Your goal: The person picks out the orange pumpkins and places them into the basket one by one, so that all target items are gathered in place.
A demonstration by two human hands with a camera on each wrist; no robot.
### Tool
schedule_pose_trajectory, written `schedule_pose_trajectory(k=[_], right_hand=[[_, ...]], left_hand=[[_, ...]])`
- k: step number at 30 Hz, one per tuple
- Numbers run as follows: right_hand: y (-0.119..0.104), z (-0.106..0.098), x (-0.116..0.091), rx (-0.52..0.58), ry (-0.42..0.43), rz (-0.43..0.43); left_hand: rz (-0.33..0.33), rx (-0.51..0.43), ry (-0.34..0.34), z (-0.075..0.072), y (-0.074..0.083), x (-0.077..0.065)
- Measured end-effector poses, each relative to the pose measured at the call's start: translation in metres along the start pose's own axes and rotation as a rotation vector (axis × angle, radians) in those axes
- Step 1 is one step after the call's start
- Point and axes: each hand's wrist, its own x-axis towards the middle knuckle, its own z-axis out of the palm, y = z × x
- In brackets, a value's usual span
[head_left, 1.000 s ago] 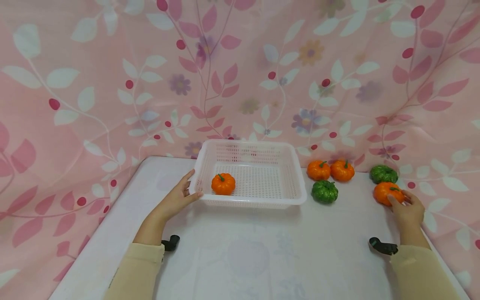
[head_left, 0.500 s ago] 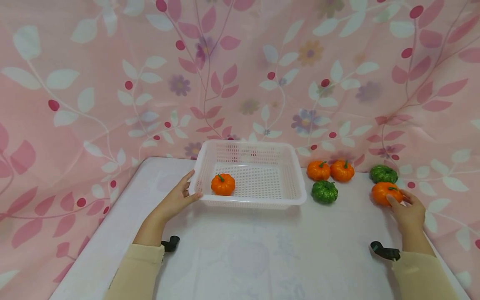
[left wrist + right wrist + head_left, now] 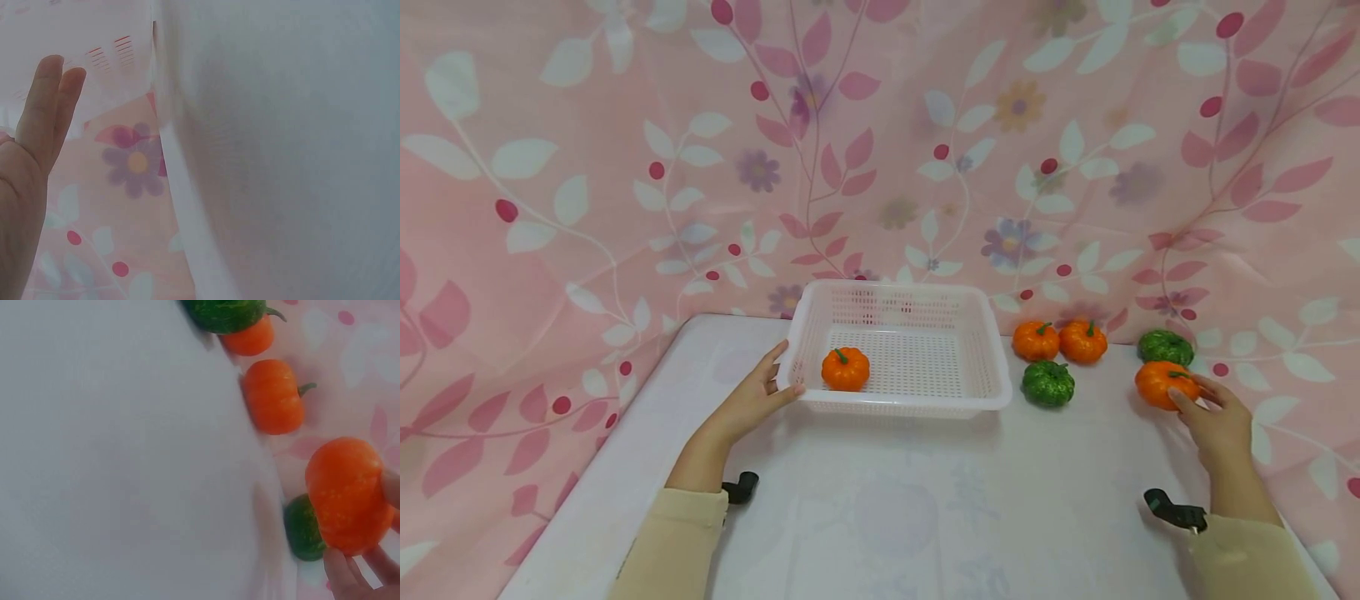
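My right hand point(image 3: 1217, 421) holds a small orange pumpkin point(image 3: 1165, 385) between thumb and fingers at the right of the table. In the right wrist view this pumpkin point(image 3: 349, 495) stands a little off the white surface and partly covers a green pumpkin point(image 3: 304, 530) behind it. On the left, my left hand point(image 3: 748, 400) rests at the near corner of a white plastic basket point(image 3: 902, 402), thumb on the front rim. The left wrist view shows straight fingers point(image 3: 41, 106) along the basket's side. Inside the basket, toward its left, sits another orange pumpkin point(image 3: 846, 369).
Just right of the basket, two orange pumpkins point(image 3: 1036, 341) stand side by side with a green one point(image 3: 1048, 384) in front. A floral curtain point(image 3: 880, 150) hangs along the back of the white table point(image 3: 910, 517). Black wrist mounts point(image 3: 1176, 510) stick out at both sleeves.
My right hand has shifted the orange pumpkin slightly left and up from its spot, and its tilt has changed a little. My left hand and the basket stay put.
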Motion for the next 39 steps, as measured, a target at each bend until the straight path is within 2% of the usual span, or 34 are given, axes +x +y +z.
schedule_pose_trajectory(k=[9,12,20,28,32,35,39], right_hand=[[-0.009,0.006,-0.011,-0.015,-0.047,-0.128],[-0.013,0.008,-0.014,0.003,-0.065,-0.152],[-0.028,0.016,-0.025,-0.05,-0.097,-0.211],[-0.04,0.025,-0.036,-0.055,-0.129,-0.292],[-0.046,0.029,-0.041,-0.071,-0.136,-0.303],[-0.05,0.033,-0.045,-0.058,-0.142,-0.313],[-0.055,0.038,-0.048,0.06,-0.184,-0.339]], left_hand=[[-0.001,-0.029,-0.006,0.001,0.001,0.0],[-0.001,-0.027,-0.006,0.001,0.001,-0.001],[0.005,-0.029,-0.005,0.001,0.001,-0.001],[0.005,-0.016,-0.002,0.001,0.001,0.0],[0.006,-0.021,-0.008,0.001,0.002,0.0],[0.011,-0.021,-0.01,0.001,0.002,0.0],[0.01,-0.015,-0.006,0.001,0.002,0.0]])
